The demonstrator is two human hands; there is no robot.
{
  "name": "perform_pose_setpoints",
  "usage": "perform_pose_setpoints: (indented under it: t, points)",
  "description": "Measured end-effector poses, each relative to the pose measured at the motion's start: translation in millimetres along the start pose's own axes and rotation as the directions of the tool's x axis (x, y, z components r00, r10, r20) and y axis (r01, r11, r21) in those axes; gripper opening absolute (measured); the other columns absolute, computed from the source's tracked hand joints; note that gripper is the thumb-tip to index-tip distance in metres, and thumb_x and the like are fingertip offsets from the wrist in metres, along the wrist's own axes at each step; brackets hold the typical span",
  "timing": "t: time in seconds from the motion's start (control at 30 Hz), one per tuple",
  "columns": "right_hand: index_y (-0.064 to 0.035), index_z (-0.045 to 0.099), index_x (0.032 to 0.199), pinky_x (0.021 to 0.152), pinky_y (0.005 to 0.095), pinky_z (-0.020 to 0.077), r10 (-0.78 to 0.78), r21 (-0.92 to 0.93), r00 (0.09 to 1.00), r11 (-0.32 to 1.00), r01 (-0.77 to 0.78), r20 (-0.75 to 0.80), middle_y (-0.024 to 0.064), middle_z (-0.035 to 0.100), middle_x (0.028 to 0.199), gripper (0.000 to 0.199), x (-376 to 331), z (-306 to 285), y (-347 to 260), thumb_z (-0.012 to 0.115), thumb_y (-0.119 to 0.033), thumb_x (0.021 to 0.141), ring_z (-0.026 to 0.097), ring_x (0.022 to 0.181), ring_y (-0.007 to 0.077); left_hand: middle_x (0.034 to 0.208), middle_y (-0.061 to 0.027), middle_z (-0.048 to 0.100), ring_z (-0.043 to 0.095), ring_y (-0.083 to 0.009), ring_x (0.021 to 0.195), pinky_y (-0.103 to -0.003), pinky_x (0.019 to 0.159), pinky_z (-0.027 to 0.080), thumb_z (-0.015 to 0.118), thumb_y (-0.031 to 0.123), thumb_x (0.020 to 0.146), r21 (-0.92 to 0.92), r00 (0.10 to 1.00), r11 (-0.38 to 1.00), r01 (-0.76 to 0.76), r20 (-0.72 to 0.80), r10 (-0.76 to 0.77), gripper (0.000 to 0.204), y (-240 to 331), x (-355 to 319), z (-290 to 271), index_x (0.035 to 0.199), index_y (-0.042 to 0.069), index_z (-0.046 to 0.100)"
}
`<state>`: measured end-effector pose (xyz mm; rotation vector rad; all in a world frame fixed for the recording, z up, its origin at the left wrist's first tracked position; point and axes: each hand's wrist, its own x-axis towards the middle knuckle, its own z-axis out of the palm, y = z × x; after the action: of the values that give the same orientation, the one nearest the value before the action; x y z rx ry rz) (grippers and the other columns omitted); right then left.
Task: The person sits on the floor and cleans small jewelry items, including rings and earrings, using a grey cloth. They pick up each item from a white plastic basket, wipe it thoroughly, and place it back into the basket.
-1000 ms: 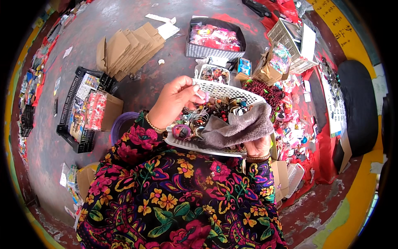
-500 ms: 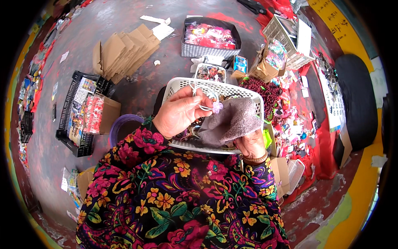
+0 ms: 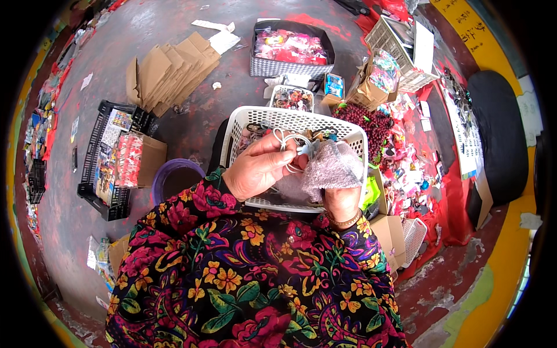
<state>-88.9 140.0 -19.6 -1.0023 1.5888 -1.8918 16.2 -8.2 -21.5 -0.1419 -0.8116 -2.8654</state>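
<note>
Pinching loops over the basket, frame centre.
Your left hand (image 3: 258, 169) fingers are pinching thin white elastic loops (image 3: 290, 145); your right hand (image 3: 341, 200) is gripping a grey mesh bag (image 3: 332, 167) closed-fisted, both hovering above the white plastic basket (image 3: 278, 119) on your lap.

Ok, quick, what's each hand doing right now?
Left hand: closed, pinching white loops.
Right hand: closed, holding grey pouch.

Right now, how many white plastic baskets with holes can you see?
3: one big white basket under the hands, one tipped basket at the top right, one small one lying at the lower right. More may hide under the clutter.
</note>
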Motion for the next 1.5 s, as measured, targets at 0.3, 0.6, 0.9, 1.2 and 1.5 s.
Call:
perform_pose_setpoints:
  t: [0.3, 0.6, 0.9, 1.2, 1.5]
  points:
    - [-0.0021, 0.04, 0.123, 0.088, 0.0331, 0.0435, 0.227, 0.606, 0.974, 0.775, -0.179, -0.004, 0.0087, 0.052, 0.115, 0.05, 6, -8, 4, 0.06, -0.025, 0.083, 0.052, 0.103, 0.0185, 0.09, -0.0073, 0.054, 0.054, -0.0189, 0.081, -0.031, 0.062, 0.043, 0.04, 0.015, 0.091, 0.09, 0.997, 0.996, -0.027, -0.063, 0.033, 0.021, 7, -1, -1, 0.104, 0.0, 0.048]
    - [-0.0014, 0.052, 0.108, 0.082, 0.0306, 0.0474, 0.268, 0.603, 0.958, 0.751, -0.271, 0.097, 0.0077, 0.059, 0.104, 0.03, 11, 3, -10, 0.062, -0.005, 0.079, 0.058, 0.095, 0.0181, 0.079, -0.008, 0.054, 0.05, -0.012, 0.07, -0.023, 0.059, 0.037, 0.044, 0.018, 0.091, 0.403, 0.983, 0.901, 0.16, -0.152, -0.106, 0.015, 8, -1, 7, 0.092, 0.004, 0.048]
    - [0.0006, 0.052, 0.111, 0.077, 0.0309, 0.0494, 0.115, 0.433, 0.993, 0.897, -0.091, -0.031, 0.0092, 0.06, 0.099, 0.035, 2, -5, 8, 0.062, -0.005, 0.078, 0.059, 0.087, 0.0181, 0.074, -0.0009, 0.052, 0.044, -0.0079, 0.064, -0.021, 0.058, 0.036, 0.046, 0.013, 0.09, 0.387, 0.961, 0.913, 0.128, -0.275, -0.018, 0.016, 4, 4, -4, 0.095, 0.001, 0.056]
    - [-0.0002, 0.043, 0.121, 0.088, 0.0366, 0.0452, 0.333, 0.673, 0.943, 0.7, -0.237, -0.015, 0.0116, 0.052, 0.117, 0.041, 15, -12, 0, 0.056, -0.016, 0.085, 0.054, 0.103, 0.023, 0.094, -0.0052, 0.059, 0.056, -0.0123, 0.077, -0.024, 0.063, 0.044, 0.046, 0.013, 0.09, 0.26, 0.962, 0.959, 0.113, -0.272, -0.039, 0.02, 10, 0, -2, 0.105, 0.001, 0.054]
    - [-0.0002, 0.054, 0.11, 0.084, 0.0297, 0.0447, 0.129, 0.495, 0.987, 0.854, -0.162, 0.101, 0.0068, 0.059, 0.107, 0.037, 12, 7, -7, 0.066, -0.008, 0.076, 0.056, 0.096, 0.0151, 0.086, -0.0011, 0.056, 0.053, -0.0071, 0.075, -0.021, 0.064, 0.042, 0.051, 0.01, 0.087, 0.557, 0.97, 0.805, 0.203, -0.226, -0.089, 0.019, 3, -1, 0, 0.103, 0.0, 0.053]
